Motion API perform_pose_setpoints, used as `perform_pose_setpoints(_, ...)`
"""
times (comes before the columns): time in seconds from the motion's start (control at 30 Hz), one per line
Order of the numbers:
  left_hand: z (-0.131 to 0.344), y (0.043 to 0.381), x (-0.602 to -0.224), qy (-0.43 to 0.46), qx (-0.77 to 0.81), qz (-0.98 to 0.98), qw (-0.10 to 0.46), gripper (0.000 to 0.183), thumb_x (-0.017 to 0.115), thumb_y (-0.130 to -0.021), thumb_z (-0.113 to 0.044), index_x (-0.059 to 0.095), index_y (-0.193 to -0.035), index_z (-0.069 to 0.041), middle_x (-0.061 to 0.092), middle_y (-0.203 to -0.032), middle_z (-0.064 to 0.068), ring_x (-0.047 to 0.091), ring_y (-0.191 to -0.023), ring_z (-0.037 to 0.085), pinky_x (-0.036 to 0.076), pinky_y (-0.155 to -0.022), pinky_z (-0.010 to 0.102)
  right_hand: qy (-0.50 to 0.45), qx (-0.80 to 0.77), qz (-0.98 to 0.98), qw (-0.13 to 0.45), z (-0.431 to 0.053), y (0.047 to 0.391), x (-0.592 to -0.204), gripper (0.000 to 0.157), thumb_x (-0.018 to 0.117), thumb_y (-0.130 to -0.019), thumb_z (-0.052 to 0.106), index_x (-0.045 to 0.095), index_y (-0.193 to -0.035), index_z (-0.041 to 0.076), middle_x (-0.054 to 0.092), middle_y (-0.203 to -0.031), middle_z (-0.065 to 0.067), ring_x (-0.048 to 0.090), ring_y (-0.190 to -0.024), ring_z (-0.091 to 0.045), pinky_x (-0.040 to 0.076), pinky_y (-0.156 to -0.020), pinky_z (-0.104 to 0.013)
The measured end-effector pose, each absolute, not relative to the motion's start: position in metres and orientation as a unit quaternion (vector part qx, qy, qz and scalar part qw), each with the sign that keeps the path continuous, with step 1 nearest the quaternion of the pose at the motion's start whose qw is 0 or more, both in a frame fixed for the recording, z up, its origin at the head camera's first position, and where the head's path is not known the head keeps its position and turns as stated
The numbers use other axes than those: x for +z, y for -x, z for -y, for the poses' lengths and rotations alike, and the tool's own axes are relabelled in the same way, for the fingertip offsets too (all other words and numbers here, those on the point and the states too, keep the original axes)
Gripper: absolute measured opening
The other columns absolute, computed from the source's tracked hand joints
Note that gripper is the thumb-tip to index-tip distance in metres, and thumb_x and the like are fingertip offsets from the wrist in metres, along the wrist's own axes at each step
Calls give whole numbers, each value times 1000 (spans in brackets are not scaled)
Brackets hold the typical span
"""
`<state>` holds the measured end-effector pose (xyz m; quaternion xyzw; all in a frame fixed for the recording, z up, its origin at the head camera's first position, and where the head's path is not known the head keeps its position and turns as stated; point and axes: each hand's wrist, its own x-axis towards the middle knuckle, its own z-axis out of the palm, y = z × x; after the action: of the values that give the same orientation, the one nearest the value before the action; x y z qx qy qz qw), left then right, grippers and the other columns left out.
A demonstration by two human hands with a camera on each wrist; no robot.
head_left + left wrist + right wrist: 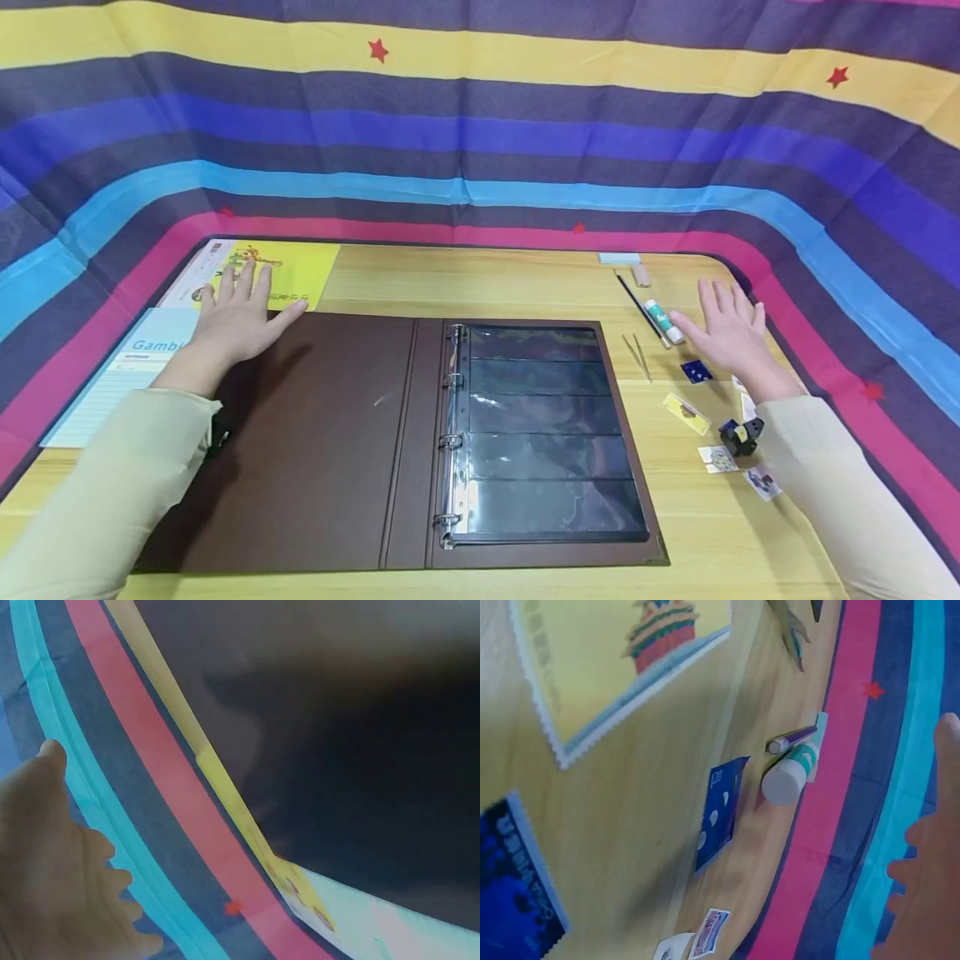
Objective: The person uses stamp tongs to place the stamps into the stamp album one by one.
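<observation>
Left hand (238, 327): fingers spread apart, near yellow booklet (307, 267)
Right hand (729, 335): fingers spread apart, near glue stick (664, 322)
Binder (330, 433): open on table (465, 283) between hands
Tweezers (646, 370): between binder and blue stamp (697, 372)

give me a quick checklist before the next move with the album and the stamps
1. Left hand and right hand free: ok, neither holds anything.
2. Brown album open: ok, with its pocket page facing up.
3. Tweezers picked up: not ok, they lie on the table to the right of the album.
4. Yellow stamp clear of the album: ok, it lies to its right.
5. Album rings fully closed: cannot tell, too small to judge.
</observation>
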<state>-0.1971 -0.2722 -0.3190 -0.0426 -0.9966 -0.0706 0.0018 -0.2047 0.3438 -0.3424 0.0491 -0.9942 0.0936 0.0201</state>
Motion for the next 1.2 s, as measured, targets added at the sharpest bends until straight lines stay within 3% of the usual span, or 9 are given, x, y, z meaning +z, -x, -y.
perform_pose_setpoints(0.1,258,201,-320,62,-78,995,3,84,22,-78,-61,-5,-130,-1,-9,-132,24,-23,-114,34,-8,-86,55,-61,116,991,27,-341,202,-343,73,28,-83,51,-4,-132,9,-3,-134,-21,-16,-118,-34,-13,-85,-53)
perform_pose_setpoints(0.27,220,209,-320,142,-87,986,1,80,26,-80,-57,-1,-131,-1,-7,-134,18,-17,-118,28,-4,-92,47,-80,150,985,28,-328,198,-342,70,34,-83,49,17,-129,-1,20,-126,-28,13,-114,-43,11,-86,-55)
perform_pose_setpoints(0.4,179,213,-322,216,-84,973,-8,76,28,-81,-55,3,-131,-3,-1,-136,14,-8,-121,24,0,-95,39,-99,150,984,21,-315,195,-343,64,38,-82,48,37,-120,-4,42,-112,-26,41,-98,-38,31,-76,-50)
perform_pose_setpoints(0.5,146,215,-328,266,-77,961,-16,74,29,-81,-54,5,-132,-6,2,-136,11,-3,-122,22,2,-96,35,-124,139,982,16,-306,194,-347,53,44,-81,43,48,-109,-1,54,-93,-17,52,-76,-28,39,-62,-42)
perform_pose_setpoints(0.6,116,219,-338,310,-71,948,-25,72,32,-81,-52,9,-132,-8,7,-136,10,3,-122,22,5,-96,34,-137,123,983,3,-300,195,-352,43,49,-80,38,54,-99,0,56,-78,-9,51,-64,-20,38,-55,-36)
perform_pose_setpoints(0.73,87,224,-351,340,-62,938,-33,67,36,-82,-49,20,-131,-6,21,-132,12,17,-120,24,14,-95,36,-123,108,986,-28,-294,199,-357,35,54,-78,35,55,-86,1,55,-70,-6,47,-56,-17,37,-53,-34)
perform_pose_setpoints(0.9,71,232,-364,348,-63,935,-18,52,46,-80,-42,45,-115,-4,42,-111,11,38,-100,23,31,-83,36,-103,99,987,-67,-289,201,-359,31,56,-76,35,49,-71,5,49,-61,-1,41,-51,-16,33,-47,-30)
perform_pose_setpoints(1.2,61,238,-372,319,-68,945,-10,42,52,-77,-40,52,-101,-5,45,-96,7,39,-84,20,32,-72,33,-86,99,987,-88,-284,205,-363,26,56,-78,29,45,-67,7,43,-56,-1,38,-49,-15,29,-48,-28)
